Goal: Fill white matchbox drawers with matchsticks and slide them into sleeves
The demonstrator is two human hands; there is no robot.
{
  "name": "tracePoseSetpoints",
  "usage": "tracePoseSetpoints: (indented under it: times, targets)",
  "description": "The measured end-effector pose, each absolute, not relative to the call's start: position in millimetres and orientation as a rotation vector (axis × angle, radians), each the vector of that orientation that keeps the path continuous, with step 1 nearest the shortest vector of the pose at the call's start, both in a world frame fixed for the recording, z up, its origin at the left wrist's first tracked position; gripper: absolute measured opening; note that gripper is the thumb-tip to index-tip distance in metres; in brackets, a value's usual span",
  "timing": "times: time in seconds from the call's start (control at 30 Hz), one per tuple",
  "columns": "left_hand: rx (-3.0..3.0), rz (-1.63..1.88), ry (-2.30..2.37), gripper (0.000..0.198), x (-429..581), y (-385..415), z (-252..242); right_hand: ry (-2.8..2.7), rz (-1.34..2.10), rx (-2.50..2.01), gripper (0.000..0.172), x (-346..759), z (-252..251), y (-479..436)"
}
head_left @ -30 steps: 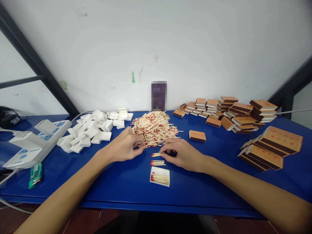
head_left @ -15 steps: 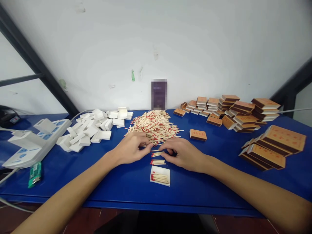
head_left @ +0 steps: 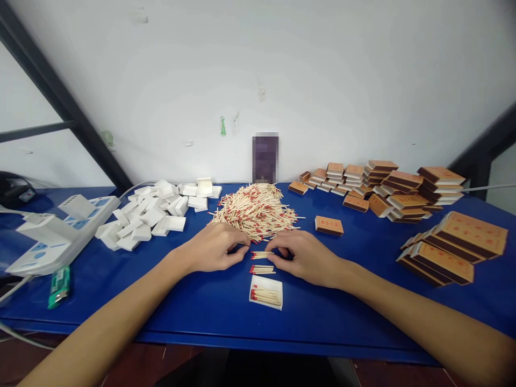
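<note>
Just before the pile (head_left: 258, 212), my right hand (head_left: 304, 257) pinches matches (head_left: 259, 255); left hand (head_left: 217, 248), can't tell—uneven squeezing could splay them!

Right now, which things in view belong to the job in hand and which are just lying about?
Apparently the job's: red-tipped wooden matches; shallow white cardboard trays, one holding matches; orange-and-brown cardboard matchboxes.

Seemingly lying about: white-and-blue plastic power strip; green lighter-like object; blurred purple rectangle.

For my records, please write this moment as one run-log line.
left hand: beside match pile, grip unclear | right hand: at far match row | near match row: on table | white tray: holds matches
</note>
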State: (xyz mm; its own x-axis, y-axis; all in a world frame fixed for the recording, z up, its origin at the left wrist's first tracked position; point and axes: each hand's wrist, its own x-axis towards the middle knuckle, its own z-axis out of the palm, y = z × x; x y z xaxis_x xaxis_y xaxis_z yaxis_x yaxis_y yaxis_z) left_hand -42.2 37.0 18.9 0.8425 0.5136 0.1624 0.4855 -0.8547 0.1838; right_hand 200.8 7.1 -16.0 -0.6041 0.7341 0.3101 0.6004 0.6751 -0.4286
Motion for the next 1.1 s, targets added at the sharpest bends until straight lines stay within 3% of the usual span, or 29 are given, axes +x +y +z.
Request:
tracePoseSetpoints:
  times: [0.9, 1.1]
  targets:
    - [2.818, 0.234, 0.783, 0.027, -42.1, 31.3, 24.4, -2.448, 0.435, -1.062, 0.015, 200.8, -7.4, 2.1]
    - [2.821, 0.199, 0.771, 0.03, -41.1, 31.9, 23.1, -2.48, 0.538, -1.053, 0.034, 202.6, -2.6, 2.8]
